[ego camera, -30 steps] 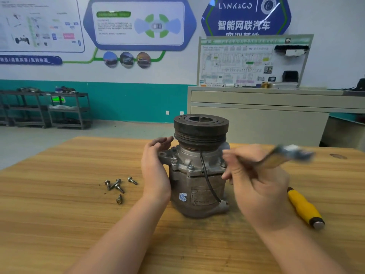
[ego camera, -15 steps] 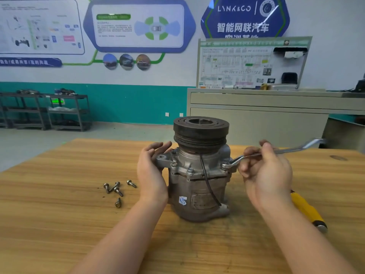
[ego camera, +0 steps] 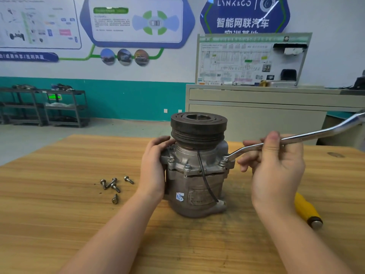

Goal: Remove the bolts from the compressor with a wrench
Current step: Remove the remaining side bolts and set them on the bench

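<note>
Head view: we find the grey cast-metal compressor with a dark grooved pulley on top [ego camera: 197, 171] standing upright at the centre of the pale wooden table [ego camera: 59, 224]. The left hand [ego camera: 153, 169] lies against its flank at 9 o'clock, fingers curved round the housing to steady it. The right hand [ego camera: 276, 167] pinches the shank of the bright steel offset ring wrench [ego camera: 292, 138] between thumb and fingers; the wrench's ring end sits on the flange bolt [ego camera: 223, 162] at 3 o'clock of the body. Two more bolt heads show on the flange toward us. Five loose steel bolts [ego camera: 113, 185] lie on the table at 9 o'clock, well apart from the compressor. A yellow tool handle [ego camera: 305, 209] lies at 4 o'clock. We judge the compressor heavy and rigid, stable on its base yet liable to turn under wrench load, so bracing the housing below the pulley is sound. The wrench is stiff and smooth; a hold further out on the shank would give more leverage.
</note>
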